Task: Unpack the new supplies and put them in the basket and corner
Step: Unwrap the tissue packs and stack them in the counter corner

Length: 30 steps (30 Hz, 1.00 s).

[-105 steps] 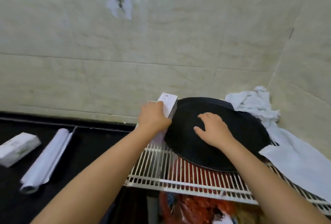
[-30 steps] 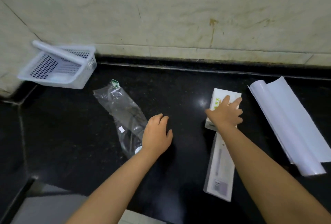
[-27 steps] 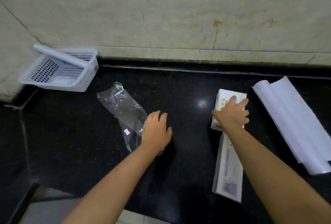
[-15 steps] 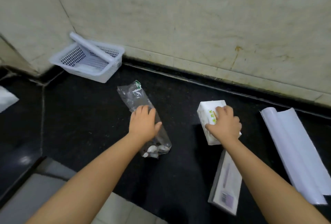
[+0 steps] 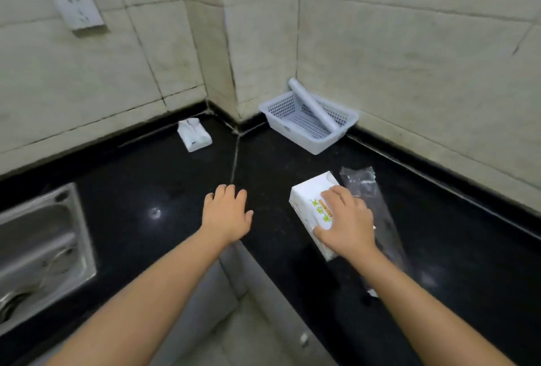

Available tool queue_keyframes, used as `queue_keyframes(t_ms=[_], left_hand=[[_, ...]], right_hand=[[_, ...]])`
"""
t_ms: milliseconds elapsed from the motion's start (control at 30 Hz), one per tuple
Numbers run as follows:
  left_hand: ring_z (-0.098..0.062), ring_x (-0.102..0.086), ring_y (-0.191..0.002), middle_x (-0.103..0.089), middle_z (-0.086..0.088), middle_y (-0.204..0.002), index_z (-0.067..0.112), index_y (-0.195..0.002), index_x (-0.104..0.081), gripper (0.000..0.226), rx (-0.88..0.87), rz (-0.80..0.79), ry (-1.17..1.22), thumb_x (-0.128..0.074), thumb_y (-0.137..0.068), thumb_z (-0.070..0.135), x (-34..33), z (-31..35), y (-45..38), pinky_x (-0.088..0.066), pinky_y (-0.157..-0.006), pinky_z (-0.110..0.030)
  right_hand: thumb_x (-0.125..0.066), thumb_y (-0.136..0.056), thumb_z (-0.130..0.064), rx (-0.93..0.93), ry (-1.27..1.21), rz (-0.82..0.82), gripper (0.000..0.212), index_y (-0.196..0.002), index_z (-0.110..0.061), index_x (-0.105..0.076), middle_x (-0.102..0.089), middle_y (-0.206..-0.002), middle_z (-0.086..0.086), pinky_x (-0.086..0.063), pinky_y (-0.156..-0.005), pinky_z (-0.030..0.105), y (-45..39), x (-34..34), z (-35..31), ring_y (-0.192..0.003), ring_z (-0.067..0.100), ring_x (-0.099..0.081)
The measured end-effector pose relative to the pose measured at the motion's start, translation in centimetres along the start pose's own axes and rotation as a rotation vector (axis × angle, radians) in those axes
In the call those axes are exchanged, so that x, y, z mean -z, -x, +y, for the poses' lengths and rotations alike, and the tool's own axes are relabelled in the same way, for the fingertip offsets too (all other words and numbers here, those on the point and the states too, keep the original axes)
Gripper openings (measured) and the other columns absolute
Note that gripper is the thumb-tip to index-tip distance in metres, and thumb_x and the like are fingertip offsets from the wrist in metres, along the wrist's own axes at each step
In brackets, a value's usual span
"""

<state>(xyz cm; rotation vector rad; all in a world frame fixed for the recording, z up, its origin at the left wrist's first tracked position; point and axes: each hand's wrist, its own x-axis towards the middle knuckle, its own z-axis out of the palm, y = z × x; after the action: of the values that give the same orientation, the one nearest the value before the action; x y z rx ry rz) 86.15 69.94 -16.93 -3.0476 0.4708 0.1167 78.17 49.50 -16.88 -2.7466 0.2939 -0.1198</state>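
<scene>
My right hand point(image 5: 347, 223) grips a white tissue pack with green print point(image 5: 311, 204) just above the black counter. My left hand point(image 5: 227, 213) hovers over the counter with relaxed fingers and holds nothing. A white perforated basket point(image 5: 295, 128) stands against the wall at the inner corner, with a white roll point(image 5: 313, 106) leaning in it. A second white tissue pack point(image 5: 193, 134) lies in the corner to the left of the basket. A clear plastic bag point(image 5: 370, 198) lies on the counter beside and under my right hand.
A steel sink point(image 5: 38, 245) is set in the counter at the left. A wall socket point(image 5: 79, 10) sits high on the left wall. The black counter point(image 5: 152, 184) wraps round the corner, and its front edge drops away between my arms.
The view has swung left to the corner. My right hand has carried the tissue pack leftward past the plastic bag. My left hand has come off the bag and moved left.
</scene>
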Motion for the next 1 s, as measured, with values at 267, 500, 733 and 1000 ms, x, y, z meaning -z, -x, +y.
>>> queue_keyframes(t_ms=[267,500,733,1000], left_hand=[[-0.028,-0.032,-0.132,-0.038,-0.011,-0.141,0.014,-0.133,-0.036,0.049,0.168,-0.055,0.011,-0.045,-0.091,0.037,1.2,-17.3,-3.2,-0.034,-0.105,-0.04],[-0.029,-0.042,-0.122,-0.047,-0.011,-0.13,0.012,-0.126,-0.042,0.044,0.326,-0.074,0.085,-0.048,-0.09,0.037,1.4,-25.4,-7.7,-0.042,-0.095,-0.038],[-0.026,-0.047,-0.119,-0.051,-0.007,-0.128,0.016,-0.129,-0.042,0.048,0.238,-0.087,0.163,-0.05,-0.087,0.04,-1.6,-26.3,-15.8,-0.039,-0.099,-0.039],[-0.022,-0.052,-0.115,-0.053,-0.005,-0.127,0.019,-0.133,-0.038,0.044,0.238,-0.053,0.264,-0.045,-0.092,0.033,-5.7,-24.8,-28.0,-0.038,-0.1,-0.036]], right_hand=[[-0.067,-0.067,-0.036,0.023,-0.027,-0.055,0.064,-0.125,-0.021,-0.043,-0.039,-0.138,-0.004,-0.039,-0.091,0.039,-7.8,-5.9,-14.2,-0.11,0.029,-0.049],[-0.07,-0.066,-0.036,0.053,0.047,-0.052,0.068,-0.125,-0.018,-0.044,-0.039,-0.138,0.0,-0.04,-0.089,0.038,-14.8,-8.2,-20.0,-0.109,0.031,-0.05],[-0.067,-0.069,-0.039,0.059,0.136,-0.068,0.067,-0.126,-0.015,-0.042,-0.034,-0.14,0.004,-0.042,-0.091,0.039,-25.1,-11.2,-21.1,-0.11,0.031,-0.051],[-0.067,-0.07,-0.037,0.115,0.132,-0.115,0.066,-0.126,-0.013,-0.042,-0.036,-0.139,0.01,-0.041,-0.093,0.042,-40.0,-16.3,-21.4,-0.112,0.035,-0.048]])
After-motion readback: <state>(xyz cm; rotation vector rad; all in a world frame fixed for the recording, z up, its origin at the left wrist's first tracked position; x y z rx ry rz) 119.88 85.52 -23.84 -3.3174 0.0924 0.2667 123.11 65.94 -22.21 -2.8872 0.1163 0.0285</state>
